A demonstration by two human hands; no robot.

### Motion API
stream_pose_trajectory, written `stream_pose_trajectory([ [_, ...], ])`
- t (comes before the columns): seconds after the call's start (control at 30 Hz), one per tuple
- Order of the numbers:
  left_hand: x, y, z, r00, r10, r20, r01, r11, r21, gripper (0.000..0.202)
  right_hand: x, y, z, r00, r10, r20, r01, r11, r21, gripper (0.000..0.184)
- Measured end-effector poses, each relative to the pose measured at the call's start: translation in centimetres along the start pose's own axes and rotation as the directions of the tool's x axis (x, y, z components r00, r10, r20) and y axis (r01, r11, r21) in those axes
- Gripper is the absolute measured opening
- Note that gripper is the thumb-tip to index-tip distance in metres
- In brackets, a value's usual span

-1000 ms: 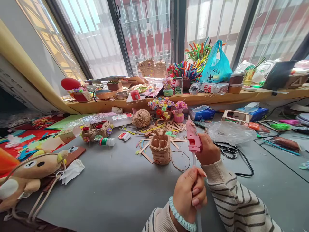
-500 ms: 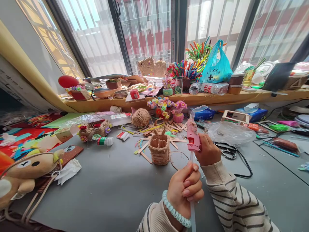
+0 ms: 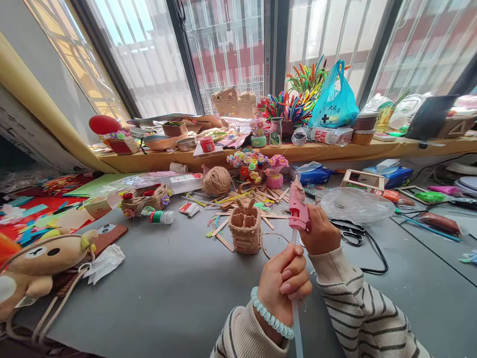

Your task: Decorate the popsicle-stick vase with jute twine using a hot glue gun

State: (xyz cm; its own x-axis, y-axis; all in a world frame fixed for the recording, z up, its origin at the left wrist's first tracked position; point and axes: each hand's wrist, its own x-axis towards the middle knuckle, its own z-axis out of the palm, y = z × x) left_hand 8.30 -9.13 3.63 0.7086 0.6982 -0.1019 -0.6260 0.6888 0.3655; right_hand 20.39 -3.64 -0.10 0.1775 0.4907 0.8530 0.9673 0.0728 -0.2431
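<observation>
A pink hot glue gun (image 3: 298, 206) is in my right hand (image 3: 322, 231), its nozzle pointing up and away from me. My left hand (image 3: 285, 281) is closed around a long translucent glue stick (image 3: 297, 328), just below the gun. The stick's upper end enters the back of the gun, and its lower end runs out of the picture. Left of my hands stands a small basket (image 3: 245, 238) of wooden sticks and twine, upright on the grey table (image 3: 167, 293). A thin loop of twine lies beside it, partly hidden by my left hand.
Loose craft sticks (image 3: 274, 201) lie behind the basket, near a twine ball (image 3: 216, 181). Black-handled scissors (image 3: 352, 236) and a black cord are at the right. A clear plastic bag (image 3: 359, 206) lies beyond them. A plush bear (image 3: 48, 263) sits at the left.
My left hand has moved slightly up and left along with the glue stick, closer to the gun. The right hand and glue gun have barely moved.
</observation>
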Motion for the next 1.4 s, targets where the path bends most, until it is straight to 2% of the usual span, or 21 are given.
stream_pose_trajectory([
  [0.33, 0.2, 0.2, 0.3, 0.998, 0.005, -0.057, -0.008, 0.998, -0.058, 0.037, -0.2, 0.1, 0.4, 1.000, -0.015, -0.004, 0.015, 0.999, -0.034, 0.032],
  [0.67, 0.7, -0.1, 0.0, 0.996, 0.052, -0.072, -0.053, 0.999, -0.010, 0.030, -0.2, 0.4, 0.9, 1.000, -0.022, -0.009, 0.022, 1.000, 0.014, 0.026],
  [0.8, 0.9, -0.4, 0.0, 0.991, 0.121, -0.060, -0.112, 0.984, 0.135, 0.028, -0.2, 0.9, 1.2, 0.988, -0.125, -0.086, 0.135, 0.983, 0.126, 0.029],
  [0.87, 0.5, -0.3, 0.1, 0.986, 0.153, -0.068, -0.126, 0.946, 0.299, 0.035, 0.0, 1.0, 1.1, 0.989, -0.094, -0.115, 0.111, 0.983, 0.147, 0.029],
  [0.93, -0.3, 0.2, -0.1, 0.976, 0.200, -0.090, -0.128, 0.850, 0.511, 0.041, 0.3, 1.0, 0.7, 0.990, -0.009, -0.139, 0.031, 0.987, 0.157, 0.028],
  [1.0, -1.4, 1.2, -0.7, 0.930, 0.352, -0.109, -0.179, 0.690, 0.701, 0.041, 0.6, 1.1, 0.3, 0.984, 0.074, -0.161, -0.047, 0.985, 0.166, 0.030],
  [1.03, -1.9, 1.9, -1.1, 0.875, 0.473, -0.106, -0.224, 0.588, 0.777, 0.038, 0.8, 1.2, 0.1, 0.980, 0.117, -0.162, -0.088, 0.981, 0.173, 0.033],
  [1.07, -2.5, 2.7, -1.6, 0.793, 0.602, -0.091, -0.259, 0.470, 0.844, 0.035, 1.0, 1.3, 0.0, 0.975, 0.159, -0.153, -0.130, 0.975, 0.180, 0.037],
  [1.1, -2.9, 3.6, -2.2, 0.676, 0.734, -0.063, -0.282, 0.336, 0.899, 0.030, 1.1, 1.4, -0.1, 0.971, 0.196, -0.138, -0.169, 0.968, 0.187, 0.043],
  [1.17, -3.3, 5.2, -3.5, 0.403, 0.915, 0.029, -0.251, 0.080, 0.965, 0.030, 1.2, 1.5, -0.1, 0.963, 0.248, -0.107, -0.224, 0.954, 0.201, 0.051],
  [1.2, -3.3, 6.0, -4.2, 0.317, 0.945, 0.084, -0.198, -0.021, 0.980, 0.038, 1.2, 1.6, 0.0, 0.955, 0.284, -0.085, -0.261, 0.941, 0.218, 0.053],
  [1.23, -3.2, 6.6, -4.9, 0.294, 0.948, 0.125, -0.148, -0.084, 0.985, 0.050, 1.2, 1.6, 0.0, 0.941, 0.334, -0.049, -0.313, 0.917, 0.247, 0.053],
  [1.27, -2.9, 7.0, -5.6, 0.326, 0.935, 0.141, -0.112, -0.110, 0.988, 0.062, 1.1, 1.6, 0.1, 0.919, 0.394, 0.007, -0.379, 0.879, 0.288, 0.053],
  [1.33, -2.1, 7.6, -6.8, 0.419, 0.898, 0.137, -0.088, -0.110, 0.990, 0.080, 1.0, 1.5, 0.1, 0.849, 0.508, 0.147, -0.523, 0.768, 0.370, 0.050],
  [1.4, -1.3, 8.0, -7.5, 0.524, 0.848, 0.076, -0.070, -0.045, 0.996, 0.093, 1.0, 1.3, 0.1, 0.783, 0.566, 0.258, -0.619, 0.670, 0.410, 0.047],
])
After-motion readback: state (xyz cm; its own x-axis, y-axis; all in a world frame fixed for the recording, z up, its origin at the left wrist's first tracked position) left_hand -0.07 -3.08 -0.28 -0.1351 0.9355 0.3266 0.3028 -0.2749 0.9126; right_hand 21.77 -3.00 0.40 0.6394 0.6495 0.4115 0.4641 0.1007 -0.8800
